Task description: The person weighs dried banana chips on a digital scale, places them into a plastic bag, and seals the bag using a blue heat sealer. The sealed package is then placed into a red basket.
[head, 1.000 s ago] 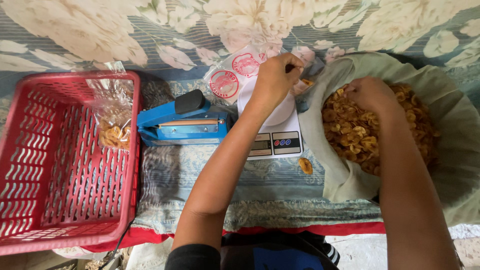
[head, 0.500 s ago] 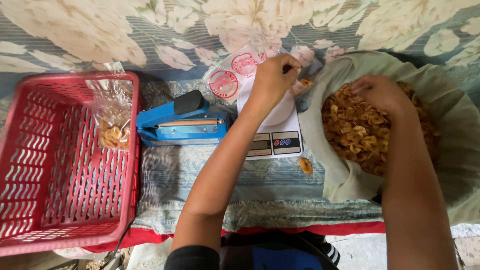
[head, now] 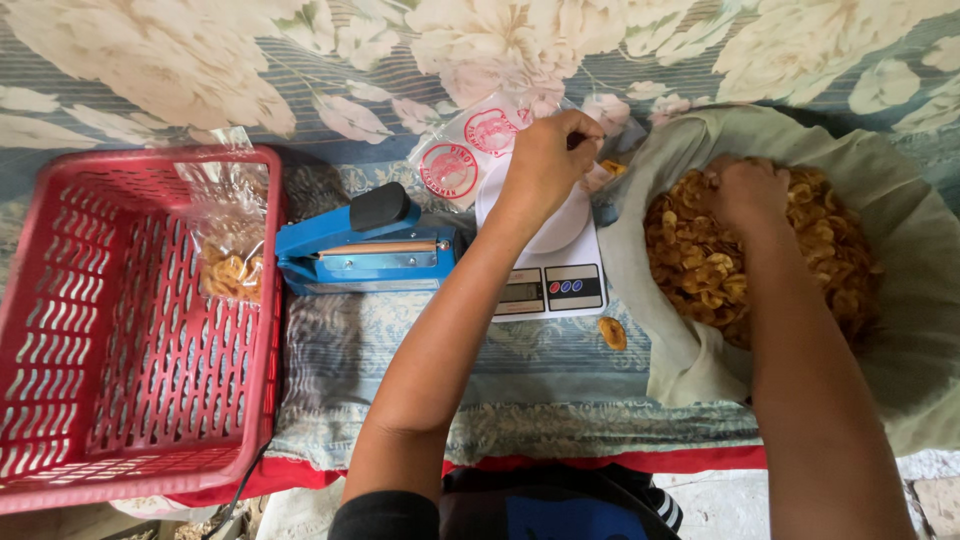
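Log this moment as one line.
left hand: holds clear bag over scale | right hand: in chips | sealer: idle

We see our left hand [head: 545,160] pinching a clear bag [head: 600,172] over the white scale [head: 555,270], while our right hand [head: 748,192] digs into the chips [head: 700,270] in the cloth-lined sack [head: 660,330]. A blue sealer [head: 365,248] sits beside a red basket [head: 100,330] holding one filled bag [head: 232,262].
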